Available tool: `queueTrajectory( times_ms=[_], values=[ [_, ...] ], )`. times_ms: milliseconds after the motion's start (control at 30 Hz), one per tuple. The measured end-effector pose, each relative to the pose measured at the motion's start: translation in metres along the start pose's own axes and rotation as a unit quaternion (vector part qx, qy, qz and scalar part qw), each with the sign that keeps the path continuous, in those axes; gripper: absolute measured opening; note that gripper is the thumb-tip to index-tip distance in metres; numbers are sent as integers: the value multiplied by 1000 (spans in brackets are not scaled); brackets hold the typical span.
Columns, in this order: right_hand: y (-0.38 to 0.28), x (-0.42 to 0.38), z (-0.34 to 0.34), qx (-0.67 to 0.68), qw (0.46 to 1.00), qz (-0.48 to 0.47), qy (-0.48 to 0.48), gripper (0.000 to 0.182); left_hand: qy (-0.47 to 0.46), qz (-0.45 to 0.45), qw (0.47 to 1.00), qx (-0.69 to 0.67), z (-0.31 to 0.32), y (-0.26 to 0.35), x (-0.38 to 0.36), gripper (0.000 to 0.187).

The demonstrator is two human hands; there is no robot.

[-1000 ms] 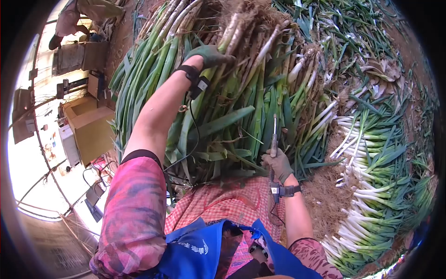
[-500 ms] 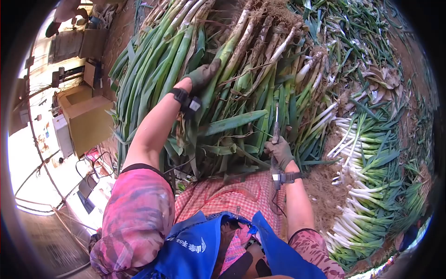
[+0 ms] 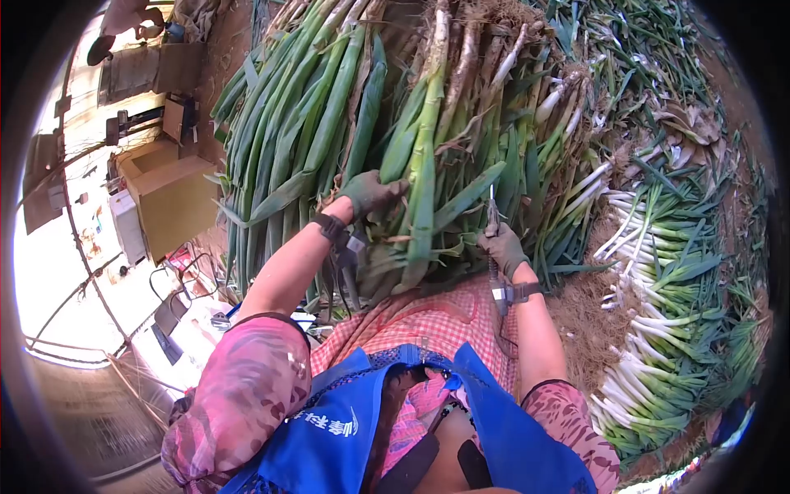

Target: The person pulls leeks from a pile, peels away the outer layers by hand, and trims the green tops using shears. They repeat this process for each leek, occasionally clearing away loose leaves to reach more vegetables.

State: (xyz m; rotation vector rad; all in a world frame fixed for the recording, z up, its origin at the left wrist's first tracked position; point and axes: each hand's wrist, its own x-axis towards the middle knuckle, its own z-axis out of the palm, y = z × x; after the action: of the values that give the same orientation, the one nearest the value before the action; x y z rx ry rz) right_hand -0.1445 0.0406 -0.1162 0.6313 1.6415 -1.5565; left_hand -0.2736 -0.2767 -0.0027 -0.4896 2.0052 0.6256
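Observation:
My left hand, in a dark glove, is closed on the leaves of a large green onion at the front of the pile. That onion's root end points away from me, and its leaves hang toward my lap. Gloved as well, my right hand grips a slim air blow gun with its thin metal nozzle pointing away from me. Unpeeled green onions lie thickly around and beyond my left hand. Some of the grip of each hand is hidden by the fingers.
Cleaned green onions with white stems lie in a long row on the right. Loose roots and leaf scraps cover the ground beside them. A cardboard box stands at the left. A checked cloth covers my lap.
My left hand has come down toward me, and the large green onion now stands straighter in front of me. My right hand keeps hold of the blow gun with little movement.

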Motion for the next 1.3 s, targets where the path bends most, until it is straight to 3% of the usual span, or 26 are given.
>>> queueTrajectory(
  times_ms=[33, 67, 167, 200, 267, 367, 400, 467, 533, 600, 733, 833, 867, 933, 967, 1067, 1200, 1300],
  values=[
    [1, 2, -1, -37, 999, -22, 4, 24, -35, 27, 994, -103, 1, -31, 26, 60],
    [2, 1, -1, -73, 996, -43, 6, 22, 64, 17, 997, -28, 1, -56, 44, 61],
    [10, -7, -1, -40, 993, -110, -20, 24, 101, 41, 993, -47, -5, -54, 21, 70],
    [9, -12, -1, -28, 992, -121, -20, 24, 157, 35, 986, 48, -12, -5, -28, 74],
    [-8, -29, 1, 6, 992, -126, -10, 25, 252, 144, 951, 108, -10, 25, -50, 91],
    [-60, -57, 10, 50, 996, -68, -22, 27, 286, 136, 933, 174, -7, 81, -47, 88],
    [-71, -56, 13, 61, 997, -43, -33, 28, 210, 39, 964, 160, -3, 94, -30, 85],
    [-72, -48, 15, 66, 997, -19, -20, 31, 236, 25, 924, 299, 3, 95, 10, 77],
    [-84, -57, 16, 103, 995, 12, -11, 31, 204, 40, 955, 214, -13, 101, 14, 52],
    [-76, -62, 12, 121, 992, 15, -25, 31, 219, 54, 958, 179, -27, 90, 10, 48],
    [-89, -96, 1, 161, 984, 23, -69, 29, 59, 188, 980, -36, -58, 83, -46, 43],
    [-124, -126, 13, 162, 979, -15, -120, 29, -47, 150, 949, -274, -49, 83, -59, 47],
    [-131, -128, 21, 159, 976, -8, -147, 28, 16, 156, 973, -172, -42, 77, -48, 46],
    [-145, -128, 38, 154, 968, 4, -196, 27, 10, 99, 971, -216, -10, 43, 6, 46],
    [-154, -132, 45, 170, 969, 20, -176, 31, -34, 73, 959, -270, -3, 48, 5, 46],
    [-137, -126, 68, 151, 979, -6, -135, 33, -5, 123, 947, -298, 13, 48, 7, 41],
    [-132, -130, 66, 61, 991, -20, -117, 36, 31, 96, 948, -303, 10, 52, -6, 39],
    [-142, -116, 64, -22, 996, -53, -72, 39, 8, 96, 947, -308, 11, 52, -3, 43]
  ],
)
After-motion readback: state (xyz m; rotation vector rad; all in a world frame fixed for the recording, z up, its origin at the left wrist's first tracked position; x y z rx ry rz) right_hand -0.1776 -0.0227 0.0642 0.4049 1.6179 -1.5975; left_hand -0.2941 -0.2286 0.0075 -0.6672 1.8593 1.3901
